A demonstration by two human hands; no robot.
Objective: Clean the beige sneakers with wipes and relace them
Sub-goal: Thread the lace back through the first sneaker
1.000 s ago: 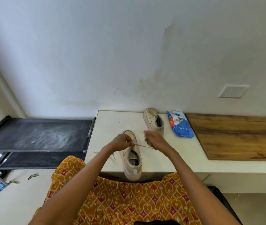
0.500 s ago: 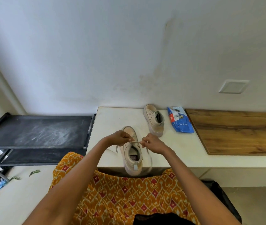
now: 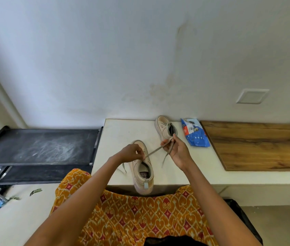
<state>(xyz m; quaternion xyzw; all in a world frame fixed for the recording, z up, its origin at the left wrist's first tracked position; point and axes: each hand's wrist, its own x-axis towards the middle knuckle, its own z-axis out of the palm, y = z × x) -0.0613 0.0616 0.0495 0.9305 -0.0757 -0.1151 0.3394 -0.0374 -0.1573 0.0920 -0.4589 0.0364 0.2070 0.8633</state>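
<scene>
The right hand [image 3: 177,151] has its fingers curled around the lace [image 3: 155,150], pinching it where it loops over the fingertips; one loose end hangs down from the hand toward 7 o'clock. From that grip the lace runs taut toward 8 o'clock to the left hand [image 3: 131,153], whose fingers are bunched and press on the eyelet area of the near sneaker [image 3: 143,172]; whether they pinch the lace there I cannot tell. Another lace end trails off that shoe's left side. The near sneaker sits on the white table [image 3: 123,132], heel over the front edge. The far sneaker [image 3: 163,128] stands at 1 o'clock from it, just behind the right hand. The wipes pack [image 3: 194,134] lies at 3 o'clock of the far sneaker, beside a wooden board [image 3: 256,146].
</scene>
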